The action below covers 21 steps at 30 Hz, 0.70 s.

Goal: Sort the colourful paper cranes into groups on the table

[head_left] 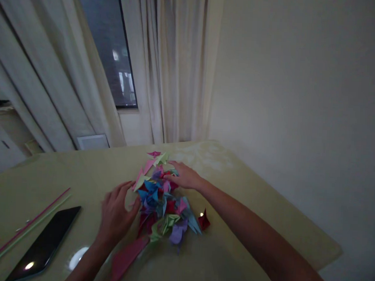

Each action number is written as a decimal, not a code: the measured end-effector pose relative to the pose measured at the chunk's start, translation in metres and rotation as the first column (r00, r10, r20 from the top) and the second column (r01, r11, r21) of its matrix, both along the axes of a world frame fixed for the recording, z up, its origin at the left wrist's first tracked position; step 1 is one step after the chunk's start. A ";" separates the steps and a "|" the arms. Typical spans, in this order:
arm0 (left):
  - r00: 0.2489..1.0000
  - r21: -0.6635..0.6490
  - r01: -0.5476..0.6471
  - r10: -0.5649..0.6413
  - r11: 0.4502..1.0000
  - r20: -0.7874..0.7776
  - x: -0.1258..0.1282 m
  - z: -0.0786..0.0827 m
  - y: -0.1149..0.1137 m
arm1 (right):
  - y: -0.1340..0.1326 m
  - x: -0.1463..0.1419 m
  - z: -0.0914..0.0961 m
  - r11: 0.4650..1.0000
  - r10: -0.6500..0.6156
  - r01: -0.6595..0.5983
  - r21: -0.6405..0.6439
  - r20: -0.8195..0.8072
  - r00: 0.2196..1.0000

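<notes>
A heap of folded paper pieces [169,206] in blue, pink, green, purple and red lies on the table in front of me; they look like origami. My left hand [119,212] is at the heap's left edge, fingers apart and curved beside a blue piece [149,191]. Across the far right side reaches my right hand [184,175], its fingers spread over the paper and touching it. A dark red folded piece [204,220] sits slightly apart on the right. Toward me, a long pink paper strip [129,256] sticks out of the heap.
A black phone [46,244] lies on the left of the pale table [239,242]. Beside it run a pink stick [36,219] and a green stick [31,227]. Curtains [184,66] and a window stand behind, and a wall [295,99] borders the table's right side.
</notes>
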<state>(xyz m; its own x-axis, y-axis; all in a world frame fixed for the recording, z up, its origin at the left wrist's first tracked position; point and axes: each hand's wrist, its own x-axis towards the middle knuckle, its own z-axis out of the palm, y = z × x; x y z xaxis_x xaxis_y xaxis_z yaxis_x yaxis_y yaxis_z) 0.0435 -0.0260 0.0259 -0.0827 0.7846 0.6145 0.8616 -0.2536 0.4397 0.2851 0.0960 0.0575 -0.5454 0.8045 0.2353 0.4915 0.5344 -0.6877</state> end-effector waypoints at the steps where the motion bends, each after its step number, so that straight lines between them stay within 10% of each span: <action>1: 0.996 0.004 -0.079 0.079 0.997 -0.031 -0.007 -0.007 -0.006 | 0.009 0.005 0.005 0.996 -0.078 0.074 0.042 0.095 0.992; 6: 0.984 -0.067 -0.175 0.171 0.982 -0.051 -0.006 -0.033 -0.024 | 0.074 -0.019 0.009 0.952 -0.295 0.257 0.169 0.264 0.918; 13: 0.971 0.001 0.223 -0.222 0.975 -0.082 0.018 -0.027 -0.037 | 0.160 -0.106 -0.010 0.947 -0.321 0.307 0.097 0.340 0.884; 17: 0.850 0.080 0.516 -0.499 0.853 -0.170 0.024 -0.027 -0.038 | 0.182 -0.136 -0.023 0.966 -0.244 0.253 0.048 0.480 0.843; 21: 0.687 -0.128 0.639 -0.638 0.758 -0.346 0.031 -0.023 -0.037 | 0.179 -0.148 -0.030 0.996 -0.075 0.089 -0.004 0.489 0.869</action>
